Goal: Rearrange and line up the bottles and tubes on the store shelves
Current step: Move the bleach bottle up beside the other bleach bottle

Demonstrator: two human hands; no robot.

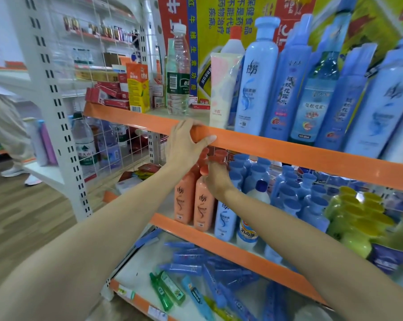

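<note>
My left hand [186, 144] grips the orange front edge of the upper shelf [288, 149], fingers over the top and thumb underneath. My right hand [215, 176] reaches under that shelf and holds the neck of an orange bottle [204, 205] standing on the middle shelf beside another orange bottle [186, 198]. A white and blue bottle [226, 218] stands right of them. On the upper shelf stand a clear water bottle [178, 72], a pink and white tube [222, 89] and tall blue bottles [258, 77]. Blue tubes [196, 258] lie scattered on the bottom shelf.
Blue-capped bottles [293, 193] and yellow-green bottles [356, 218] fill the middle shelf to the right. Red and orange boxes [117, 93] sit at the upper shelf's left end. A white slotted upright [56, 105] stands at left, with a person's legs and shoes [17, 172] beyond it.
</note>
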